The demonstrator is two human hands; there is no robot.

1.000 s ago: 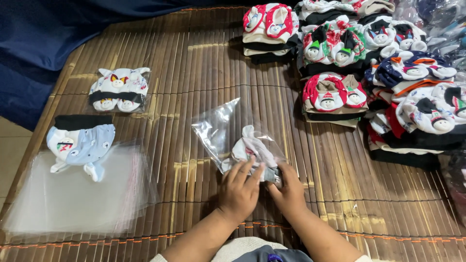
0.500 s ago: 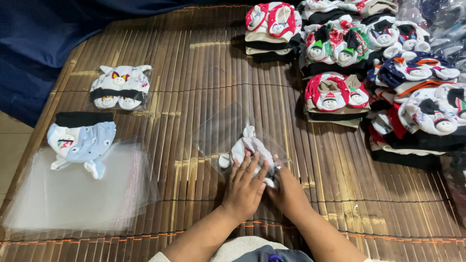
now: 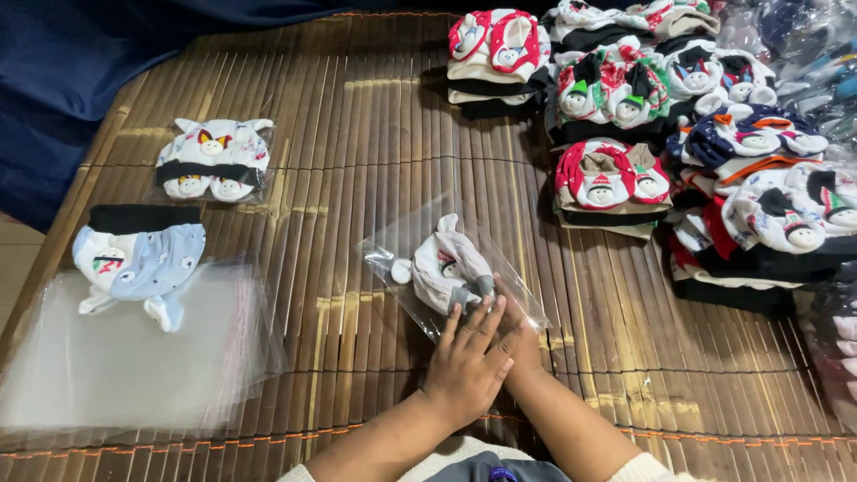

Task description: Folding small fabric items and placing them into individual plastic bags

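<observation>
My left hand lies flat, fingers spread, on the near end of the clear bag; its grip holds nothing, it only presses down. My right hand is half hidden beneath it at the bag's near right corner, and I cannot tell whether that grip is pinching the plastic or merely resting on it.

A second ago the bag's far end stood puffed up off the bamboo mat; now it lies flat, with the small pale cap settled inside. To my mind the cap is fully in and the mouth is what remains to deal with.

The bag's long axis runs diagonally, from my hands up and to the left, the cap's little points aimed away from me.

Farther left lie a stack of empty bags, a blue cap and a bagged white cap. At far right stand the piles of patterned caps.
</observation>
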